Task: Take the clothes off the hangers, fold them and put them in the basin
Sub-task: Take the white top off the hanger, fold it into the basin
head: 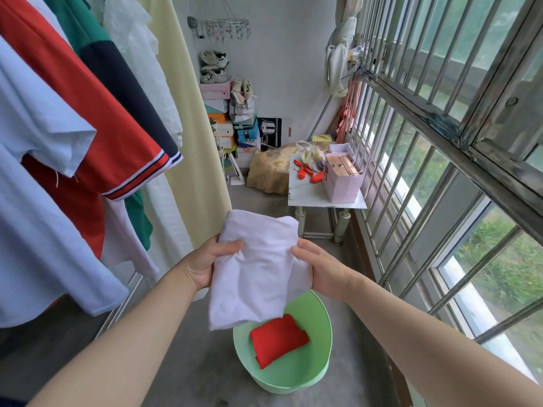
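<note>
Nearest to us, our left hand and right hand are both clamped on a white garment. The left hand's fingers curl over its left edge, and the right hand grips its right edge, with a loose flap hanging under that hand. The hands are apart, with the cloth's width between them. The garment looks folded down to a compact rectangle and is held in the air, with its lower corner hanging over the near rim of the green basin.

The basin sits on the concrete floor directly below, and a folded red garment already lies inside it. We judge that one piece is finished and the white one is folded and ready to go down beside or on top of the red one.

To our left, more clothes hang in a row: a light blue shirt, a red polo shirt, a green and navy top, a white lacy garment and a pale yellow cloth. We cannot see their hangers. So most of the job looks to be left.

Further off, a small white tabletop carries a pink bag, and stacked boxes stand against the far wall.
</note>
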`<state>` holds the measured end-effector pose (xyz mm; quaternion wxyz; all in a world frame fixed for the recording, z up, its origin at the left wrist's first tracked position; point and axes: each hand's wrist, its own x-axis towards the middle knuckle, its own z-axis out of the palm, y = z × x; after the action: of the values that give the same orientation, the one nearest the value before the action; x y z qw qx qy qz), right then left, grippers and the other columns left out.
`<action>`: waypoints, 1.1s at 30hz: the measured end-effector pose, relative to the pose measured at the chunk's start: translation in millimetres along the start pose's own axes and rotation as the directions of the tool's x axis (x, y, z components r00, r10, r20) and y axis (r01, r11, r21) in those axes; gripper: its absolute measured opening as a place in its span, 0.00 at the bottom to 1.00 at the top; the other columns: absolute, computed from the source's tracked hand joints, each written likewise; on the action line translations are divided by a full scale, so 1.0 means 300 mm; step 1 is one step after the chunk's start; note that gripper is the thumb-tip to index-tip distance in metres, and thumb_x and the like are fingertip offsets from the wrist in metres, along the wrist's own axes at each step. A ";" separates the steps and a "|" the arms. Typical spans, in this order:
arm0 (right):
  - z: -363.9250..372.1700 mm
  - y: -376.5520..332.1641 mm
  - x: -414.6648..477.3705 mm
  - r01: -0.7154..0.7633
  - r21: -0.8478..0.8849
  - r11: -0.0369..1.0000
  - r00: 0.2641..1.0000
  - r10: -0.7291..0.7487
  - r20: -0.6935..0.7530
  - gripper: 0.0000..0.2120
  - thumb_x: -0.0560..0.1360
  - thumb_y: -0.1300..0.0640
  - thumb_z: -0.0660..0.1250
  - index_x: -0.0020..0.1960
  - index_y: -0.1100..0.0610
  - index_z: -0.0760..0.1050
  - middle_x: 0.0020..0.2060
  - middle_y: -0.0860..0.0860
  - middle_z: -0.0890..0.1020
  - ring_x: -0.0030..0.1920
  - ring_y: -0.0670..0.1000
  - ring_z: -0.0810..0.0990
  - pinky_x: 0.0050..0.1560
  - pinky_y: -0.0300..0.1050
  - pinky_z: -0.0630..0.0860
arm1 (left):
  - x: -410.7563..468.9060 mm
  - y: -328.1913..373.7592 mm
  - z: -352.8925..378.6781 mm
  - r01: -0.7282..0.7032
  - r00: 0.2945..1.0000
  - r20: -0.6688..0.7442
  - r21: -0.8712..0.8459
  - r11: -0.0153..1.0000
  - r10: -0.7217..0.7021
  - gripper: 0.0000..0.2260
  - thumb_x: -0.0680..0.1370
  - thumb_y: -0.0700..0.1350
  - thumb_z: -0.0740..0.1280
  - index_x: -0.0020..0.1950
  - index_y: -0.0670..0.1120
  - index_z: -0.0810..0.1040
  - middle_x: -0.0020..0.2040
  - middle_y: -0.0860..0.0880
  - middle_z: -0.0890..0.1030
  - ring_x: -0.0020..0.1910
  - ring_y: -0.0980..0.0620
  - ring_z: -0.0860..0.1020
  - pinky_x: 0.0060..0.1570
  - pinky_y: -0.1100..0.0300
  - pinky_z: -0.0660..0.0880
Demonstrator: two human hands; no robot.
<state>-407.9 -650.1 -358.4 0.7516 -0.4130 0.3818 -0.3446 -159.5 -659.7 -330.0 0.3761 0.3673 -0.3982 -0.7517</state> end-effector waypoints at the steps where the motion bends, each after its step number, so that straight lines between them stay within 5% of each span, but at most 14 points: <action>1: 0.006 -0.002 0.000 -0.009 0.000 1.000 1.000 0.009 0.004 0.26 0.72 0.50 0.70 0.67 0.56 0.71 0.67 0.58 0.74 0.64 0.60 0.74 0.67 0.65 0.65 | -0.004 0.005 0.006 0.005 1.000 0.011 0.005 1.000 -0.005 0.35 0.52 0.46 0.84 0.56 0.40 0.80 0.54 0.40 0.82 0.50 0.43 0.82 0.47 0.52 0.80; 6: 0.025 -0.014 0.003 0.009 -0.054 0.998 1.000 -0.010 -0.014 0.27 0.71 0.51 0.70 0.64 0.66 0.73 0.62 0.63 0.77 0.60 0.60 0.76 0.67 0.58 0.69 | -0.004 0.013 0.005 0.012 1.000 -0.004 0.009 1.000 -0.012 0.33 0.53 0.48 0.84 0.56 0.41 0.80 0.54 0.41 0.82 0.51 0.43 0.82 0.50 0.51 0.79; 10: 0.036 -0.061 -0.006 0.091 -0.132 0.987 0.990 -0.103 -0.093 0.29 0.65 0.51 0.75 0.57 0.70 0.74 0.52 0.63 0.81 0.49 0.57 0.80 0.52 0.50 0.77 | 0.003 -0.001 -0.024 -0.035 0.996 -0.086 0.024 0.999 0.037 0.34 0.51 0.46 0.85 0.54 0.42 0.80 0.52 0.41 0.83 0.49 0.45 0.82 0.48 0.55 0.80; 13: 0.043 -0.094 -0.002 0.107 -0.274 0.956 0.981 -0.146 -0.125 0.33 0.61 0.52 0.77 0.52 0.75 0.70 0.46 0.62 0.78 0.46 0.58 0.77 0.49 0.51 0.71 | 0.003 -0.009 -0.028 -0.099 0.985 -0.134 0.052 0.994 0.105 0.34 0.50 0.46 0.85 0.53 0.42 0.81 0.49 0.42 0.84 0.49 0.46 0.82 0.44 0.57 0.79; 17: 0.050 -0.133 0.012 0.113 -0.254 0.961 0.978 -0.152 -0.143 0.21 0.59 0.56 0.72 0.47 0.66 0.73 0.44 0.61 0.75 0.44 0.59 0.72 0.44 0.50 0.66 | 0.010 -0.008 -0.012 -0.158 0.978 -0.140 -0.020 0.987 0.153 0.33 0.50 0.44 0.85 0.52 0.43 0.81 0.48 0.43 0.84 0.47 0.47 0.83 0.43 0.57 0.79; 24: 0.043 -0.147 0.025 0.146 -0.220 0.964 0.939 -0.205 -0.276 0.18 0.52 0.57 0.65 0.41 0.59 0.68 0.34 0.55 0.69 0.35 0.53 0.68 0.31 0.40 0.62 | 0.010 -0.011 0.011 -0.105 0.993 -0.072 -0.142 0.984 0.095 0.35 0.54 0.47 0.84 0.59 0.43 0.78 0.56 0.42 0.82 0.55 0.45 0.80 0.54 0.54 0.79; 28: 0.041 -0.130 0.031 0.129 -0.181 0.975 0.940 -0.179 -0.292 0.16 0.53 0.60 0.64 0.41 0.57 0.70 0.38 0.54 0.74 0.43 0.56 0.72 0.40 0.45 0.69 | 0.026 -0.013 0.028 -0.081 0.982 -0.177 -0.117 0.990 0.059 0.25 0.61 0.45 0.79 0.55 0.44 0.79 0.52 0.43 0.83 0.52 0.45 0.81 0.49 0.55 0.79; 33: 0.021 -0.126 0.010 0.108 -0.130 0.986 0.990 -0.118 -0.072 0.25 0.68 0.59 0.68 0.64 0.58 0.72 0.58 0.58 0.80 0.57 0.60 0.79 0.61 0.58 0.73 | 0.033 -0.016 0.032 -0.150 0.966 -0.231 -0.130 0.980 0.117 0.15 0.72 0.38 0.70 0.58 0.43 0.78 0.52 0.43 0.83 0.49 0.47 0.83 0.46 0.56 0.80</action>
<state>-408.8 -666.2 -323.6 0.6876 -0.4666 0.4081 -0.3781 -173.4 -663.3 -332.8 0.4943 0.3926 -0.3212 -0.7060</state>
